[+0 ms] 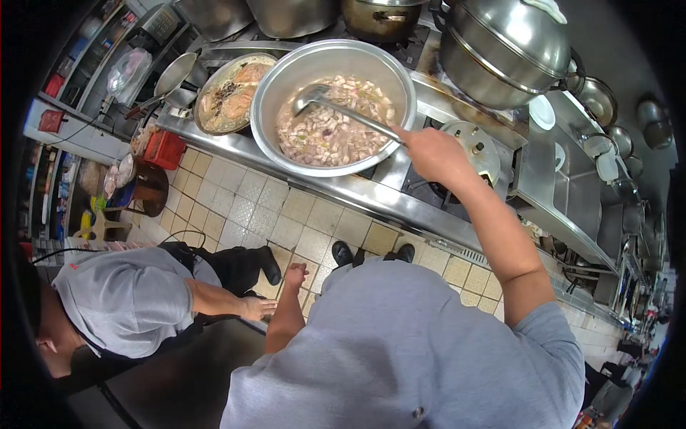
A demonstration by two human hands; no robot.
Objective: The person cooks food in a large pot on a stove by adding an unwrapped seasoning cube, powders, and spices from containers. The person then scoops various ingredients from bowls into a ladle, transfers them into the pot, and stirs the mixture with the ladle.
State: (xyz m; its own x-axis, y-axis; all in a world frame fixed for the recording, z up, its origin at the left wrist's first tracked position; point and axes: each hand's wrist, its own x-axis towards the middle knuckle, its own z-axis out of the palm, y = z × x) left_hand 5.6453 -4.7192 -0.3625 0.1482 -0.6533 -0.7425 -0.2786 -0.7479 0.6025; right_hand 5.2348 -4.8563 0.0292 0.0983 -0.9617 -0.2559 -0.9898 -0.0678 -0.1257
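Observation:
My right hand is wrapped round the end of a metal ladle. The ladle's bowl dips into chopped, pale pinkish pieces in liquid, inside a wide silver pot on the stove. My left hand hangs low beside my body, its fingers curled in, with nothing visible in them. Left of the big pot is a pan holding orange-brown food in pale sauce with dark bits.
Large covered pots, one a domed steamer, stand along the back. A lidded pot sits right of my hand, with a sink beyond. Close on my left, a co-worker in grey stretches out a hand.

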